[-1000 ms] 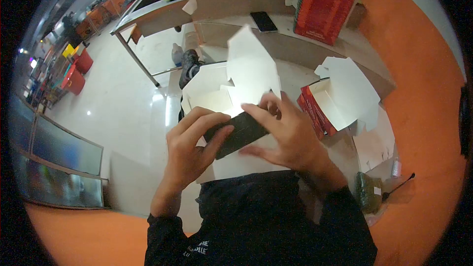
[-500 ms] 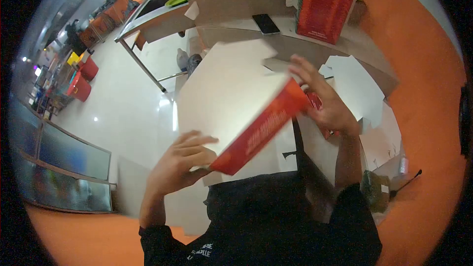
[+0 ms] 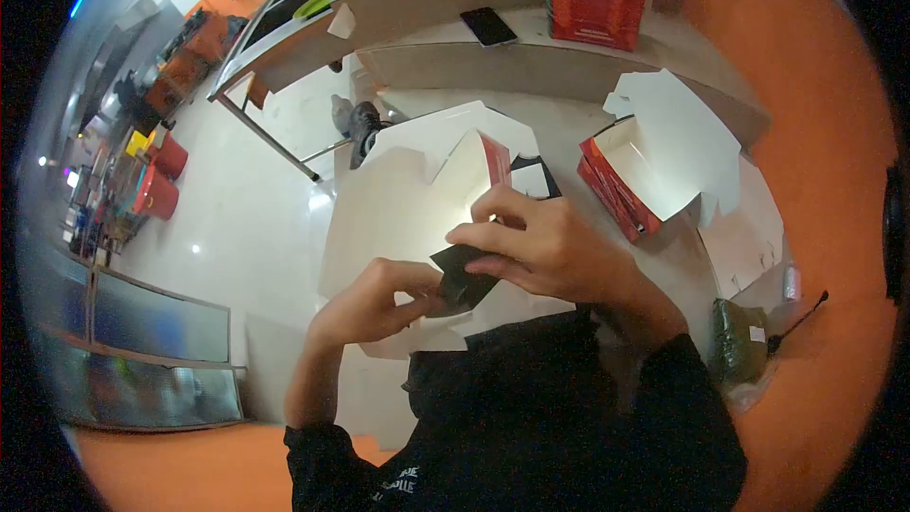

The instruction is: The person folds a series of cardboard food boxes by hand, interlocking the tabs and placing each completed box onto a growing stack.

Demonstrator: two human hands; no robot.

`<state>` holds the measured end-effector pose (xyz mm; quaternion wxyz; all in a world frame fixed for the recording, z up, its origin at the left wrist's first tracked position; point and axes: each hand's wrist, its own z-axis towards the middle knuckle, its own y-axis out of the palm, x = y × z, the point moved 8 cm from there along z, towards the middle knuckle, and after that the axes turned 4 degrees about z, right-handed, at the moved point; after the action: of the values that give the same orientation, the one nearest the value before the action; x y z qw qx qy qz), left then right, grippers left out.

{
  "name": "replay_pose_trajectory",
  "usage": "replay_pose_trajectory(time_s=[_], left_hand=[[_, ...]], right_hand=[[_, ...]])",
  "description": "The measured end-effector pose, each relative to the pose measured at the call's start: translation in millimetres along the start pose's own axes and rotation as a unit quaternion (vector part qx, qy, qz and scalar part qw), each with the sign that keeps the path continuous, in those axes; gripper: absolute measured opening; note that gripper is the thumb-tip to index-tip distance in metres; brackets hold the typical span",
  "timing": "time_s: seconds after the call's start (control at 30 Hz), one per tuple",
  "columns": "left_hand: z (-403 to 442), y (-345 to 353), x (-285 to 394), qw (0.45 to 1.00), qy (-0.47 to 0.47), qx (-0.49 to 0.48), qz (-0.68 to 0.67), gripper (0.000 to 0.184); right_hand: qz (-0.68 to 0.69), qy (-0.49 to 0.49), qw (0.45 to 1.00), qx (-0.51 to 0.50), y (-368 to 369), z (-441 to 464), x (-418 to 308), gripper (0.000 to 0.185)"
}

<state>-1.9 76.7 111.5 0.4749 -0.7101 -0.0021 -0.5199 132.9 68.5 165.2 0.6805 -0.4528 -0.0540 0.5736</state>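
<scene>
Left hand and right hand pinch the open carton by its dark near panel, one at each end, presumably so its loose white flaps stay steady

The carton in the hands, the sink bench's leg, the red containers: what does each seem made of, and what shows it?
Carton: probably paperboard, matt white inside; it looks thin, flat-panelled and folded.
Bench leg: likely metal, judging by its greyish sheen.
Red containers: perhaps plastic, evenly coloured, but too distant to be sure.
</scene>
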Motion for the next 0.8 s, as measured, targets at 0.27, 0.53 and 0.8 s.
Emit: replay_pose_trajectory(time_s=[0.27,0.53,0.8], left_hand=[[-1.9,-9.8,6.0,0.999,-0.049,0.006,-0.014,0.011],[1.5,-26.8,21.8,0.998,-0.028,0.049,-0.027,0.018],[-14.2,-64.8,-2.3,0.933,-0.042,0.273,-0.232,0.018]], right_hand=[[-0.029,0.032,0.998,0.054,-4.2,-0.7,-11.7,0.036],[-0.076,-0.034,0.996,-0.033,1.4,0.6,-31.2,0.028],[-0.107,-0.061,0.984,0.128,-10.9,7.5,-47.3,0.038]])
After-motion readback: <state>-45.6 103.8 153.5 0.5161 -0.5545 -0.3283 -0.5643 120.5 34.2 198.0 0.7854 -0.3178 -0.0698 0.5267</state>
